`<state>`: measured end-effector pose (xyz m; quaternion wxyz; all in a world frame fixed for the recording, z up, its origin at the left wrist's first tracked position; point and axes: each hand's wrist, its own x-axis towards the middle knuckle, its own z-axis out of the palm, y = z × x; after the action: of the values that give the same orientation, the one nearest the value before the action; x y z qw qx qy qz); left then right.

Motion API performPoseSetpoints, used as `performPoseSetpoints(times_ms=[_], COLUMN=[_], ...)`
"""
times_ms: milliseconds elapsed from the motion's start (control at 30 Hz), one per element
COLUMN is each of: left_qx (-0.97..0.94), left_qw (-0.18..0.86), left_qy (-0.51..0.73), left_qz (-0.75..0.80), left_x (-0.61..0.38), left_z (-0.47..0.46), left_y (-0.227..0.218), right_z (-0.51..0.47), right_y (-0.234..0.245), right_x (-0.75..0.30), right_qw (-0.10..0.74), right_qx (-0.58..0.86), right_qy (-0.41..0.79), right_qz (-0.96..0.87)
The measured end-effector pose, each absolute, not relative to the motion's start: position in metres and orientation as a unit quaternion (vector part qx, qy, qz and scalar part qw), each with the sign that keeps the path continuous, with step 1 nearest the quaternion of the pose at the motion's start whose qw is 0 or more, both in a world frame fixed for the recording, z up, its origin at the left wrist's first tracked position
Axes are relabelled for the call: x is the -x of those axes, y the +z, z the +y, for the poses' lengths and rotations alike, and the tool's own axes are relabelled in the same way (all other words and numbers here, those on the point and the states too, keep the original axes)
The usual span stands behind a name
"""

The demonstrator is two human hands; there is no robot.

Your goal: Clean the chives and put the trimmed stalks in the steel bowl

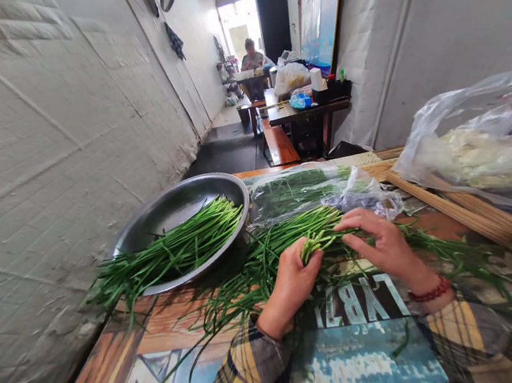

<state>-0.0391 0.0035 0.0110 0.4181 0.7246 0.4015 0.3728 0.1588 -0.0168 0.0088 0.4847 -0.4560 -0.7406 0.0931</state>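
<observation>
My left hand (296, 279) is closed round a small bunch of garlic chives (315, 243), pale cut ends up and green leaves trailing left. Just right of those ends is my right hand (381, 243), its fingers stretched and apart, with nothing visible in it. Behind both hands lies a larger pile of loose chives (266, 254) on the table (361, 362). To the left, a steel basin (170, 198) holds more chives, their leaf tips hanging over its near rim. A clear plastic bag (304, 190) with greens inside lies beyond the pile.
Leaf scraps (454, 250) are strewn right of my right hand. Long wooden sticks (458, 211) and a plastic bag of pale food (493, 154) occupy the right side. Farther off, a person (252, 59) sits behind another table (282, 113) with bags. A wall (36, 155) runs along the left.
</observation>
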Motion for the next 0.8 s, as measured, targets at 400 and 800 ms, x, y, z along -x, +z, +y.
performPoseSetpoints(times_ms=[400,800], left_qx=[-0.722,-0.709], left_qw=[0.416,0.449], left_qy=[0.383,0.367], left_qz=[0.398,0.402], left_x=[0.040,0.041], left_z=[0.004,0.005], left_y=[0.009,0.007], right_z=[-0.015,-0.009], right_y=[-0.013,-0.016], right_x=[-0.132,-0.139], right_qw=[0.536,0.655], right_qx=[0.454,0.442], right_qy=[0.221,0.369], right_qz=[-0.676,-0.488])
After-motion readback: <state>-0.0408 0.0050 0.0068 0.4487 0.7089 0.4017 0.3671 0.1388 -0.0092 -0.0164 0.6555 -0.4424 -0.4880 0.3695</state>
